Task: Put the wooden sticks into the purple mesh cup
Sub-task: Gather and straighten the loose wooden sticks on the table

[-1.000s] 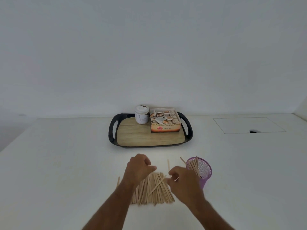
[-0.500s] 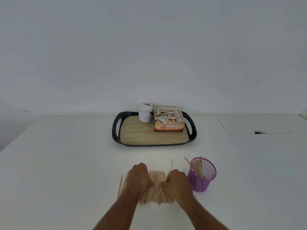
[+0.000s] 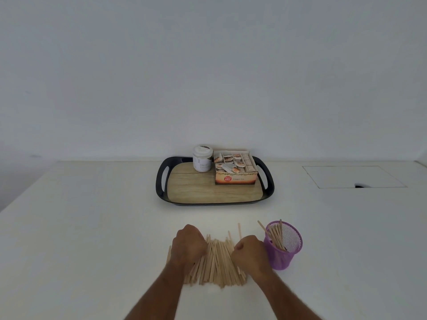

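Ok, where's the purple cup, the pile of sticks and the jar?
purple mesh cup [image 3: 289, 252], head view, front mesh wall.
pile of wooden sticks [image 3: 218, 262], head view, middle of the pile.
jar [image 3: 202, 160], head view, its label.

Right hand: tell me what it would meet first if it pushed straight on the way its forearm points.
The right hand aims up and leftward, so it would likely meet the wooden sticks first; the purple mesh cup sits off to its right.

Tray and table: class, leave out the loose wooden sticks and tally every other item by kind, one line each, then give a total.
Tray: 1
White jar: 1
Tea box: 1
Purple mesh cup: 1
Total: 4
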{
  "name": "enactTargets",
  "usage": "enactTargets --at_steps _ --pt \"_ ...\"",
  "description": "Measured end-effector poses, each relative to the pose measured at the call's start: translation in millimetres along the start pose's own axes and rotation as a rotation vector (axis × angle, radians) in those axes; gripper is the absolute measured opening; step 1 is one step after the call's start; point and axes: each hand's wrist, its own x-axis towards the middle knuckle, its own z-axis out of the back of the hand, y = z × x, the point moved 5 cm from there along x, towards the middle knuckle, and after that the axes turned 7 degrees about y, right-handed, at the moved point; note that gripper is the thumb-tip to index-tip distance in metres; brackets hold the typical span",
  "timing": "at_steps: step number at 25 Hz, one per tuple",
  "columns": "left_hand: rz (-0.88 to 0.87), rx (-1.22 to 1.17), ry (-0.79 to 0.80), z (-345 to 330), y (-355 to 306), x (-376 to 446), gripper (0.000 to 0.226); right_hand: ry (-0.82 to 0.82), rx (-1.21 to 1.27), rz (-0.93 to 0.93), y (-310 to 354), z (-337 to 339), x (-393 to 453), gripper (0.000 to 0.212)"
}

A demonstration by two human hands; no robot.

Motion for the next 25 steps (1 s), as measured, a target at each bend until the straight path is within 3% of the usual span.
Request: enactTargets --at_steps 4,9,13,16,20,25 --pt "-0.043 -0.057 -0.004 10.0 -8.5 -0.1 0.004 -0.024 0.042 0.051 5.6 8.2 -7.3 0.024" --pt "-0.119 -0.281 -0.038 21.1 -32.6 -10.5 0.016 -0.150 0.208 0.187 19.4 21.2 -34.5 0.014" --pt "-0.310 -0.622 0.005 25.9 -72.2 -30.6 0.022 -0.407 0.356 0.325 24.6 64.2 -70.9 0.024" --pt "-0.461 -0.738 0.031 20.4 -106.6 -46.9 0.019 -0.627 0.448 0.319 6.1 108.3 -86.2 0.016" --pt "-0.592 -0.679 0.022 -1.7 -139.6 -56.0 0.020 -0.765 0.389 0.255 -27.8 140.8 -86.0 0.014" --pt "-0.673 -0.477 0.017 -32.8 -154.6 -63.2 0.021 -0.704 0.308 0.159 -51.6 130.2 -73.0 0.014"
